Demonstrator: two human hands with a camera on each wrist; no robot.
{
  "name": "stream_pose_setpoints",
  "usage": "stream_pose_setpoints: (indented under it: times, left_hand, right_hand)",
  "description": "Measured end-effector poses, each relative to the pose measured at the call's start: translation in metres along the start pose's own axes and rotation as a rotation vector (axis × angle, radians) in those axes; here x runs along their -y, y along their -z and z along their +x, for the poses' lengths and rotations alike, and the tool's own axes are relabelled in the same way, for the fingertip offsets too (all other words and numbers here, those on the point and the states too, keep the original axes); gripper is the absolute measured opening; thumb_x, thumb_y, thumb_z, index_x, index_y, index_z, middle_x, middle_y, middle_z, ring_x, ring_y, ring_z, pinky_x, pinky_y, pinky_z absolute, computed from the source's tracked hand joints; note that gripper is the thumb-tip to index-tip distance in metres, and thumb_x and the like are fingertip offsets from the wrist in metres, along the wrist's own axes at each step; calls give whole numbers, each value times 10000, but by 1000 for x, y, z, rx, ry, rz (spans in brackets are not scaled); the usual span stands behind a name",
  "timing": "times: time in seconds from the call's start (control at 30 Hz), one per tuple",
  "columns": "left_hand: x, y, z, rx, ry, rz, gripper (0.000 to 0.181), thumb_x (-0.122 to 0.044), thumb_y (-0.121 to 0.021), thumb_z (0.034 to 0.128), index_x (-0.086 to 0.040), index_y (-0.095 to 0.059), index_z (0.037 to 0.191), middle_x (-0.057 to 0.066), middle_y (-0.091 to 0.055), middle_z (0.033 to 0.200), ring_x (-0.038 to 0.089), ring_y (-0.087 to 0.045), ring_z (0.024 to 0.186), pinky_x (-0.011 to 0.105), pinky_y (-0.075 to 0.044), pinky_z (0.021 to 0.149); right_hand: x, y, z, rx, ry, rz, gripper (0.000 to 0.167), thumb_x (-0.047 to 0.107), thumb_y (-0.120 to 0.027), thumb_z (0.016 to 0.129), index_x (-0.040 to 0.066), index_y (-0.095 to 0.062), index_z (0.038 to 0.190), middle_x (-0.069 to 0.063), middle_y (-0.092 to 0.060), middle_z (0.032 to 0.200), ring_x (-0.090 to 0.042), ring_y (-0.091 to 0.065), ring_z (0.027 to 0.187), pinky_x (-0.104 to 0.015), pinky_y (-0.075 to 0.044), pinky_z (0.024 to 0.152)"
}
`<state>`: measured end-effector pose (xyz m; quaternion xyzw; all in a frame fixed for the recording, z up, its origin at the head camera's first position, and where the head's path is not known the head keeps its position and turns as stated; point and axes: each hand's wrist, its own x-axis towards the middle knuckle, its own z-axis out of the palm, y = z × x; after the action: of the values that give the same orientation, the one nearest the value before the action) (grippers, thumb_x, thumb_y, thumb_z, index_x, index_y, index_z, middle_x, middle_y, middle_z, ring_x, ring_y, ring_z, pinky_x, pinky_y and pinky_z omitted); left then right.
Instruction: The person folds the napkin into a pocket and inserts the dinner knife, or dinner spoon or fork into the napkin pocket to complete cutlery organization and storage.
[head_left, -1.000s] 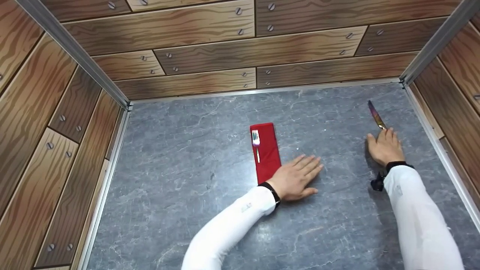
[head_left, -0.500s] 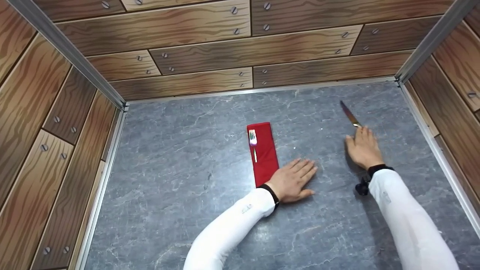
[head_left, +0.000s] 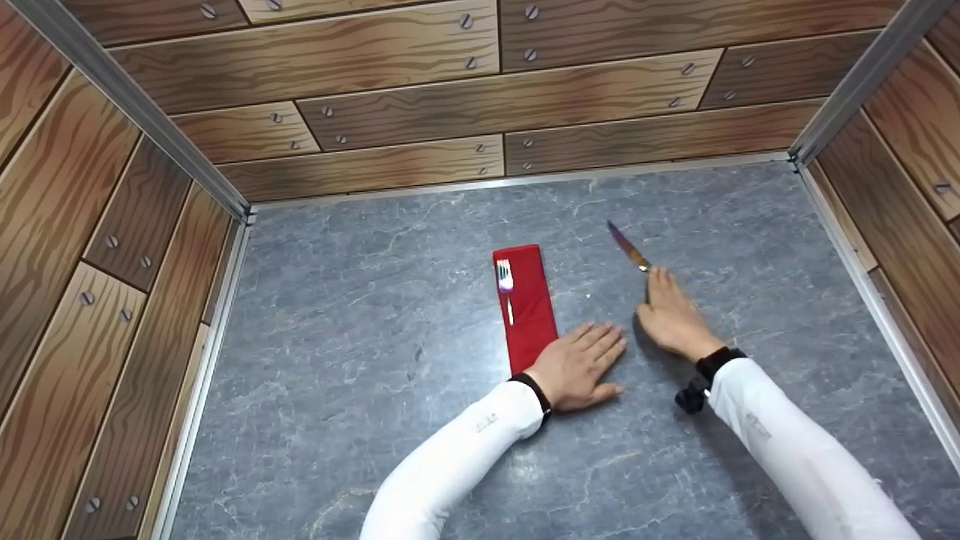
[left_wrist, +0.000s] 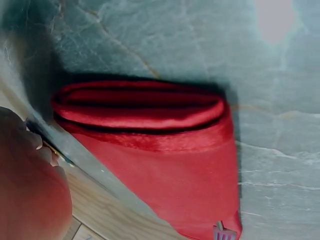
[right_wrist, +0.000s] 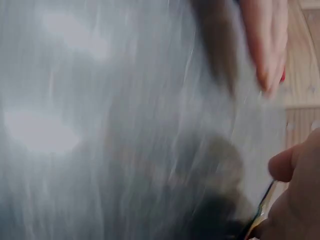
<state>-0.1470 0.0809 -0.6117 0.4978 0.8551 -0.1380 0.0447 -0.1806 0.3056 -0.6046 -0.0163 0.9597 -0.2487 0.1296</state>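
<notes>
A folded red cloth napkin point(head_left: 531, 300) lies lengthwise on the grey marbled surface, its layered near end point(left_wrist: 145, 115) facing the left wrist camera. Along its left side rests a shiny fork point(head_left: 505, 276), tines pointing away. My left hand point(head_left: 579, 369) is spread palm down with straight fingers at the napkin's near right corner, partly covering it from the head view. To the right, my right hand point(head_left: 675, 315) grips a rainbow-tinted knife point(head_left: 627, 244) by its handle, which the fingers hide. The blade points away and to the left, apart from the napkin.
Wood-plank patterned walls point(head_left: 405, 120) with metal edging point(head_left: 375, 193) enclose the surface at the back and both sides. A small black wrist device point(head_left: 691, 395) hangs beneath the right wrist. The right wrist view is blurred.
My right hand has carried the knife leftward toward the napkin, the blade tilting more to the left. My left hand has shifted only slightly; the fork and napkin stay put.
</notes>
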Motion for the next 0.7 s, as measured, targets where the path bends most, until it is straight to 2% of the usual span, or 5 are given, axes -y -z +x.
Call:
stream_pose_setpoints:
  times: [0.17, 0.3, 0.43, 0.5, 0.7]
  left_hand:
    - [1, -3, -3, -10, 5, -15, 801, -674, -183, 1041, -165, -147, 1658, 9, -146, 1709, 166, -93, 1566, 332, -54, 1258]
    - [2, -5, -4, -20, 14, -45, 792, -665, -202, 1046, -161, -164, 1656, 14, -165, 1705, 166, -109, 1564, 329, -47, 1258]
    - [2, -4, -5, -25, 22, -47, 785, -660, -205, 1049, -160, -186, 1653, 19, -179, 1702, 170, -122, 1562, 331, -51, 1258]
    - [1, -3, -5, -17, 24, -43, 784, -660, -193, 1049, -161, -181, 1653, 16, -178, 1702, 169, -117, 1563, 333, -52, 1258]
    - [-2, -5, -1, -6, 14, -48, 789, -661, -171, 1048, -158, -166, 1656, 15, -171, 1704, 179, -113, 1564, 347, -76, 1259]
  right_hand:
    - [19, 0, -9, 77, -10, 39, 716, 220, -323, 1055, -130, 39, 1564, -351, 41, 1630, -517, 17, 1508, -599, -17, 1219]
    - [26, 8, -5, 3, -8, 48, 682, 157, -439, 1012, -147, -169, 1559, -401, -291, 1543, -548, -310, 1420, -644, -257, 1159]
    - [21, 21, 11, -127, -8, 38, 370, 103, -539, 951, -105, -592, 1253, -341, -641, 1142, -521, -617, 1045, -651, -485, 868]
    - [18, 27, 20, -152, -34, 51, 272, 127, -579, 947, -85, -651, 1103, -299, -678, 1034, -491, -642, 951, -624, -497, 804]
    - [15, 36, 37, -73, -165, 76, 293, 244, -683, 942, -47, -697, 971, -214, -704, 948, -392, -648, 856, -536, -524, 783]
